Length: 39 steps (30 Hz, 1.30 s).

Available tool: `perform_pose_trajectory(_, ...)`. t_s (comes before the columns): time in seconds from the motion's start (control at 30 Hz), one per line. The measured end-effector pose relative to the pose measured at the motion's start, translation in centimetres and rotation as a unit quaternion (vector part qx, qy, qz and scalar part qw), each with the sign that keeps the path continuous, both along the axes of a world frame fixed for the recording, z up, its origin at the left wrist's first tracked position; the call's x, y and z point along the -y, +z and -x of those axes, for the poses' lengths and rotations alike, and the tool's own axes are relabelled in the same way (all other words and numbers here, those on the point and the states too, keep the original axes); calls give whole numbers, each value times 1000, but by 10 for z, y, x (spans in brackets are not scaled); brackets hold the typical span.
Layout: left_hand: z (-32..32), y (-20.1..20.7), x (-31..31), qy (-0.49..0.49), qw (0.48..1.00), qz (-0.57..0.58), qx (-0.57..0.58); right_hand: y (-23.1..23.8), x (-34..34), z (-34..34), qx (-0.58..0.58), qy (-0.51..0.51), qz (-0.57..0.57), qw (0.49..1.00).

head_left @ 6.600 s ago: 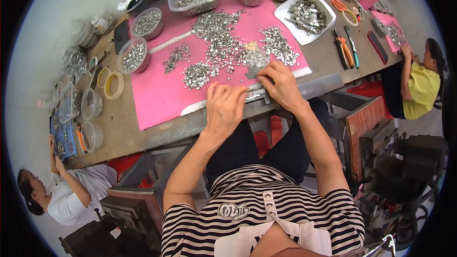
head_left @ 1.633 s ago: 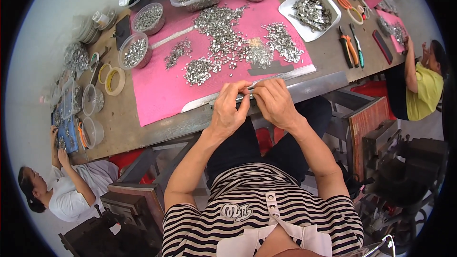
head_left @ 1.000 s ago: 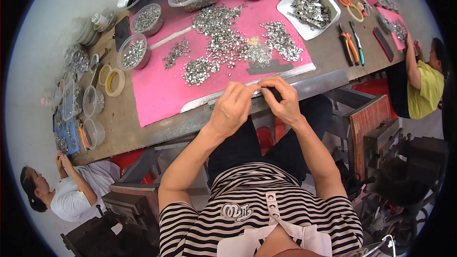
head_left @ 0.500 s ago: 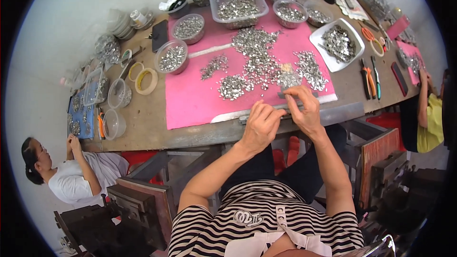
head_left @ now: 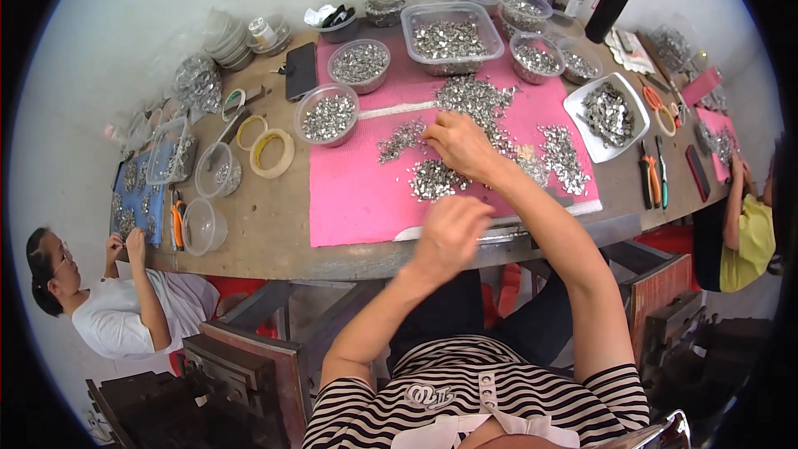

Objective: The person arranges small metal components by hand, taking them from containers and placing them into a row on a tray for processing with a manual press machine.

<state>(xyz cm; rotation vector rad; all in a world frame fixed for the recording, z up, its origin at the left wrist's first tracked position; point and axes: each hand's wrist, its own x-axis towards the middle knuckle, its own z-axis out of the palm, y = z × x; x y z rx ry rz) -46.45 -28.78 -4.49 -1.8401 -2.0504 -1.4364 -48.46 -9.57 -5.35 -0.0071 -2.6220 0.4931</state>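
Observation:
My right hand (head_left: 460, 147) reaches across to the left over a pink mat (head_left: 353, 199). Its fingertips are pinched together at the edge of a small heap of shiny metal pieces (head_left: 401, 140); whatever lies between them is too small to make out. Closer to the table's front edge is my left hand (head_left: 453, 237), somewhat blurred, with its fingers curled closed. What it holds, if anything, is hidden. Between the hands lies another heap of small metal pieces (head_left: 435, 180). A thin metal strip (head_left: 509, 235) lies along the front edge, right of my left hand.
Round tubs of metal pieces (head_left: 328, 116) and a larger rectangular tub (head_left: 453, 33) line the back. A white dish (head_left: 629, 133), pliers (head_left: 648, 175) and scissors (head_left: 654, 100) lie right; tape rolls (head_left: 272, 155) left. People sit at both sides, one in a white shirt (head_left: 125, 316).
My right hand has left the front edge and moved left and away, onto the small heap. The left hand has come apart from it, staying near the edge. The view has shifted slightly.

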Motion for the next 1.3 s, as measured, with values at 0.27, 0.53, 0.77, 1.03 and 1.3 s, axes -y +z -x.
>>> perform_pose_trajectory(0.27, 129, -14, 12, 193, 978, 43, -60, -1, 11, 7, 2, 6, -92, 996)
perform_pose_trajectory(0.53, 145, -31, 3, 197, 980, -4, -33, 27, 12, -52, 1, -6, -47, 999)
perform_pose_trajectory(0.77, 110, -2, -5, 168, 983, -4, 78, 30, 2, -155, 64, -57, -1, 996)
perform_pose_trajectory(1.03, 29, -9, -26, -48, 993, 84, 67, 11, 3, -171, 46, -58, 48, 996)
perform_pose_trajectory(1.3, 28, 4, -8, -25, 984, 95, 151, 20, 5, -174, 75, -58, 33, 995)
